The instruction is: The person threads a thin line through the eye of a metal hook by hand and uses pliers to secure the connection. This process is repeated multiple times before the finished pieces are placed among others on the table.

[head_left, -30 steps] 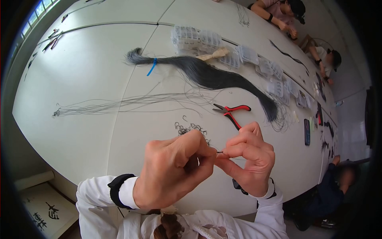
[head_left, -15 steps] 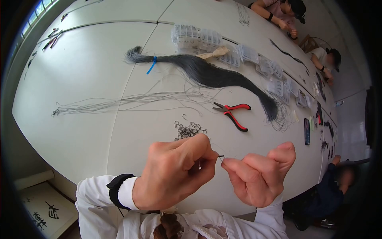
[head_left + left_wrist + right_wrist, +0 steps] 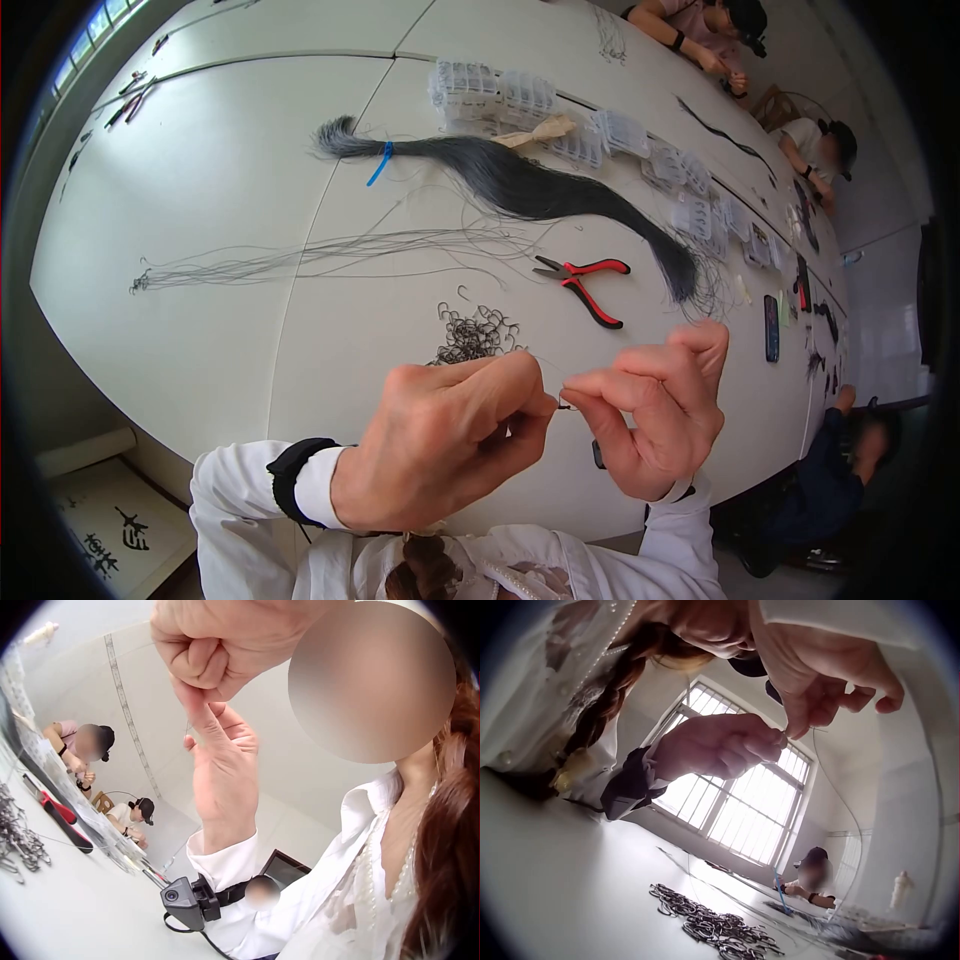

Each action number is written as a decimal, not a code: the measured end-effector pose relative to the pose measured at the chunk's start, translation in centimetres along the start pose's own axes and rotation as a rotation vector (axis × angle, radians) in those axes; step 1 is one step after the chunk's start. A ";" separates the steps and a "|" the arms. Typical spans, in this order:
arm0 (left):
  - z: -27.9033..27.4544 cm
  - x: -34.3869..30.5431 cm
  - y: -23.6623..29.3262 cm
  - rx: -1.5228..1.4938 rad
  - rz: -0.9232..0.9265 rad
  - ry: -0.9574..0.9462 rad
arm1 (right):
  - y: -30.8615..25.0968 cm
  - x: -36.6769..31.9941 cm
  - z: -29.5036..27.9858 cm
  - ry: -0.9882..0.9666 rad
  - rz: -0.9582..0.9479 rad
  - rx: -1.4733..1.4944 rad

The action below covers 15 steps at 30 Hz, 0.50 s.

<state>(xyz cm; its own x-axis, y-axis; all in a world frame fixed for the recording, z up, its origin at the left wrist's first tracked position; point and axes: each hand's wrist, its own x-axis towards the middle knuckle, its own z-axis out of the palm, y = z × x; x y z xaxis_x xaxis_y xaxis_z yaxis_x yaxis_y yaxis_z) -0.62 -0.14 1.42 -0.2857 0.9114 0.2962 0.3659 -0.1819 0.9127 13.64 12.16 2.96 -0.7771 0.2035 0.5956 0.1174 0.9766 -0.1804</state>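
Note:
In the head view my left hand (image 3: 445,440) pinches a small dark fish hook (image 3: 566,407), most of it hidden by the fingers. Close against it, the right hand (image 3: 655,420) pinches thin line between thumb and index finger, other fingers bent. A strand of fishing line (image 3: 847,802) trails down from the fingertips in the right wrist view. Just beyond the left hand lies a pile of dark fish hooks (image 3: 470,335). Open-handled pliers (image 3: 585,290) with red and black grips lie behind the right hand.
A long dark bundle of line (image 3: 530,185), tied with a blue tie (image 3: 380,165), stretches across the white table. Left of it lie loose lines with hooks (image 3: 330,255). Clear plastic boxes (image 3: 470,95) line the back; a phone (image 3: 771,330) lies right. Other people (image 3: 700,45) sit around.
The right hand drew away to the right, its fingers folded, then came back beside the left fingertips with fingers raised. The left hand has shifted slightly right and down.

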 end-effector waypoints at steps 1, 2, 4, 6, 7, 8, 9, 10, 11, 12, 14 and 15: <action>0.1 0.0 0.0 0.000 0.001 0.000 | 0.1 0.1 0.0 -0.018 0.036 0.055; 0.2 0.1 -0.1 0.013 0.017 0.035 | 0.2 0.2 0.1 -0.017 0.036 0.054; 0.3 0.2 -0.2 0.026 0.034 0.070 | 0.5 0.4 0.4 -0.030 0.097 0.198; 0.3 0.1 -0.2 0.018 0.013 0.072 | 0.7 0.4 0.5 -0.052 0.136 0.259; 0.2 0.1 -0.3 0.019 0.016 0.072 | 0.8 0.4 0.6 -0.076 0.175 0.320; 0.2 0.0 -0.3 0.012 0.007 0.071 | 0.8 0.5 0.6 -0.075 0.174 0.320; 0.2 0.0 -0.3 0.004 -0.001 0.070 | 0.9 0.6 0.6 -0.100 0.196 0.368; 0.2 0.0 -0.3 0.005 -0.001 0.070 | 0.9 0.6 0.6 -0.126 0.218 0.417; 0.2 0.0 -0.3 -0.002 -0.008 0.082 | 0.9 0.6 0.7 -0.125 0.218 0.417; 0.2 0.0 -0.4 -0.009 -0.016 0.094 | 0.9 0.6 0.7 -0.132 0.221 0.447; 0.1 0.0 -0.3 -0.008 -0.021 0.097 | 0.7 0.6 0.8 -0.140 0.224 0.477; 0.1 0.0 -0.3 -0.007 -0.026 0.100 | 0.6 0.5 0.9 -0.122 0.213 0.454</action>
<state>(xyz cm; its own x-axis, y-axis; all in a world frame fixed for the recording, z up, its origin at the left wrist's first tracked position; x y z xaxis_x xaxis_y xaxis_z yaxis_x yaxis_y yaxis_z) -0.63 -0.02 1.08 -0.3820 0.8747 0.2982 0.3506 -0.1614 0.9225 12.75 12.81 2.49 -0.8348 0.3585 0.4178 0.0220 0.7800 -0.6253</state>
